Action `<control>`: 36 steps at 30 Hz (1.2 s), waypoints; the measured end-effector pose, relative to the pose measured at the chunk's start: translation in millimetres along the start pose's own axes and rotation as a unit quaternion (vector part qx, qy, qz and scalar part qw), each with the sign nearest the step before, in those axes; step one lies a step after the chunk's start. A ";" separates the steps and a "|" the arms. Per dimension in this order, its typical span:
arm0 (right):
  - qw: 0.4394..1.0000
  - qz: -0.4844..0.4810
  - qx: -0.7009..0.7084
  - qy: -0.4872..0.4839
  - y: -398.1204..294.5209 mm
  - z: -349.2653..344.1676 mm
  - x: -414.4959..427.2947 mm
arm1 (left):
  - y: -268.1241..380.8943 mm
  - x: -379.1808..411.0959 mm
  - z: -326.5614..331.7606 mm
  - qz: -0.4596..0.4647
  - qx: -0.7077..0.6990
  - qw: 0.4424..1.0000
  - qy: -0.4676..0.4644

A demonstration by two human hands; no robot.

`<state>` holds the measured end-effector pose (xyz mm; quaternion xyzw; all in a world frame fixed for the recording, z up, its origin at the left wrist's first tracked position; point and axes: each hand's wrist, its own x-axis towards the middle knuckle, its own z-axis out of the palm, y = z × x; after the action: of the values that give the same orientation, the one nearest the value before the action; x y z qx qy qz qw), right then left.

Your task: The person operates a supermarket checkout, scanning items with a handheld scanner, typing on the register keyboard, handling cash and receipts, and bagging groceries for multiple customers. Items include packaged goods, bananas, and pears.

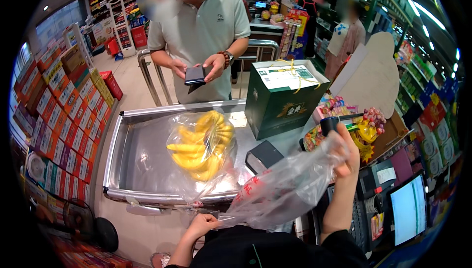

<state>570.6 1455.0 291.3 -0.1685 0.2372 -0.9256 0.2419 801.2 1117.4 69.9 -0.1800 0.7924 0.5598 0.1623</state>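
A clear plastic bag with red printing [280, 190] stretches between my two hands. My left hand [202, 225] pinches one end of it low at the counter's near edge. Raised at the right, my right hand [344, 153] grips the other end, beside a dark cylindrical device whose hold I cannot tell. Bananas in a clear bag [202, 144] lie on the metal checkout counter [142, 153]. Behind the stretched bag is a dark box-shaped device [265, 155]. A dark green gift carton with yellow cord handles [284, 109] stands upright on the counter's far right part.
Across the counter a person [206, 39] holds a dark phone or wallet [194, 75] in both hands. Wrapped sweets [372, 118] stand at the right, with a monitor [409, 209] and keyboard [356, 216] nearer. Stacked cartons [66, 120] line the left. A metal rail [155, 80] stands beyond the counter.
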 end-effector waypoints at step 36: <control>0.700 0.310 -0.627 0.146 248.8 -185.8 289.2 | -31.0 119.6 -55.9 -0.100 -0.748 0.656 0.017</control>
<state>343.9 1177.2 64.4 -0.0610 0.8336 -0.4488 0.3161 707.0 1042.6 7.2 -0.3281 0.0856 0.9406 0.0145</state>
